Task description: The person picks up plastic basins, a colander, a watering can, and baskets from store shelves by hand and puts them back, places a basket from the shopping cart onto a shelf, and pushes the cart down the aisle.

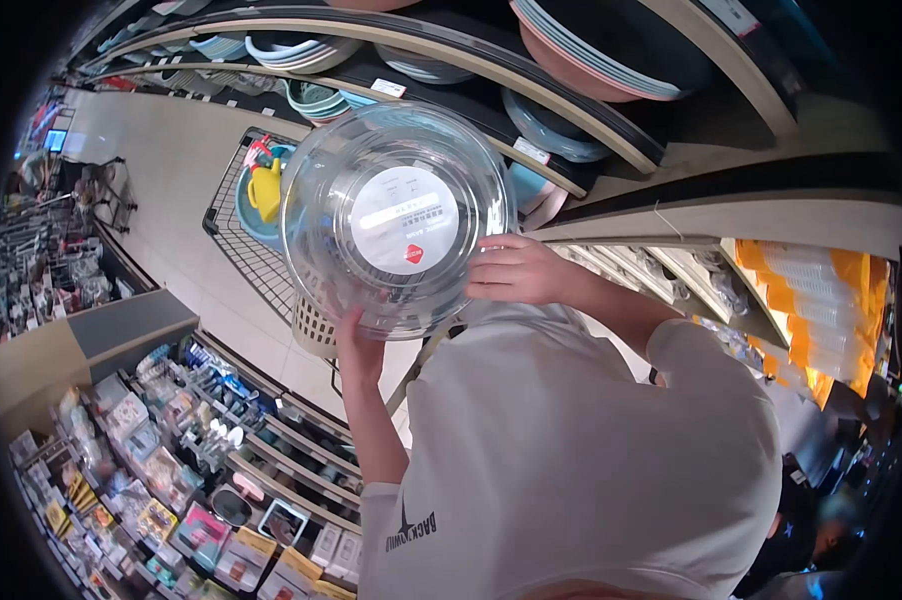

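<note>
A clear round plastic basin (316, 215) with a white round label (403, 218) stuck to its middle is held up in front of me, above part of the shopping cart. My left hand (359, 338) grips the near rim, with its fingers partly seen through the clear plastic. On the right side of the rim, my right hand (511, 270) is closed with the fingers curled over the edge. Behind the basin, the cart (239, 247) carries a blue tub (254, 222), a yellow watering can (265, 192) and a red-topped item whose kind is unclear.
Shelves of stacked basins (596, 60) run along the far side. A beige perforated basket (314, 330) stands by the cart. Packed small goods (161, 460) fill the lower left displays. Orange-wrapped clear containers (821, 300) hang at right. Another cart (114, 190) is up the aisle.
</note>
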Demonstrator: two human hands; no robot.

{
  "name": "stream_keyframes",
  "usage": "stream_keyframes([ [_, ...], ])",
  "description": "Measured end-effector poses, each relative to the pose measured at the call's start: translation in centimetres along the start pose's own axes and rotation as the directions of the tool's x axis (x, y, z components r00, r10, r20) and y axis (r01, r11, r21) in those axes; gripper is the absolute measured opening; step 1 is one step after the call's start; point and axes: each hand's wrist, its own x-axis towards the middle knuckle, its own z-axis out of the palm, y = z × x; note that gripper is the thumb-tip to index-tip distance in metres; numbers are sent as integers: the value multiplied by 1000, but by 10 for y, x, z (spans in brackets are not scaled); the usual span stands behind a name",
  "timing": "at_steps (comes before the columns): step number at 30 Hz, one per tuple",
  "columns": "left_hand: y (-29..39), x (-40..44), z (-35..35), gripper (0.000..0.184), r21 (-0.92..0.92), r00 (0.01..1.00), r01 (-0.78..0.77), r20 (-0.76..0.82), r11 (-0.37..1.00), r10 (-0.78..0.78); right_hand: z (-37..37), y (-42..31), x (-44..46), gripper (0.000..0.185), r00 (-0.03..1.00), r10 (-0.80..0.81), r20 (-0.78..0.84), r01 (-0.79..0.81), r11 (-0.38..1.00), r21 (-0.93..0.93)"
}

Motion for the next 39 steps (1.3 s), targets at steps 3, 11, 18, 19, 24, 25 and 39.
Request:
stream_keyframes([
  [3,0,-5,2,106,-42,998,56,29,998,-55,-2,-9,-7,31,1000,12,6,-12,999,-31],
  [11,-15,-15,8,112,-27,969,-244,-43,969,243,14,-16,-26,39,314,941,-125,-614,302,729],
  [18,-20,-29,12,112,-49,935,-356,-14,933,355,15,-17,-12,31,411,912,-7,-505,234,831],
  [19,-18,-31,13,111,-45,930,-368,0,929,368,14,-17,-8,30,410,912,10,-505,218,835],
  [24,-19,-33,8,111,-27,917,-399,11,917,399,14,-15,1,31,416,908,47,-508,189,840],
  [25,-19,-33,8,111,-29,919,-394,3,919,395,14,-14,2,31,419,907,50,-513,191,837],
  [39,-15,-29,18,112,-36,926,-376,-35,926,375,15,0,4,31,461,886,54,-493,204,846],
])
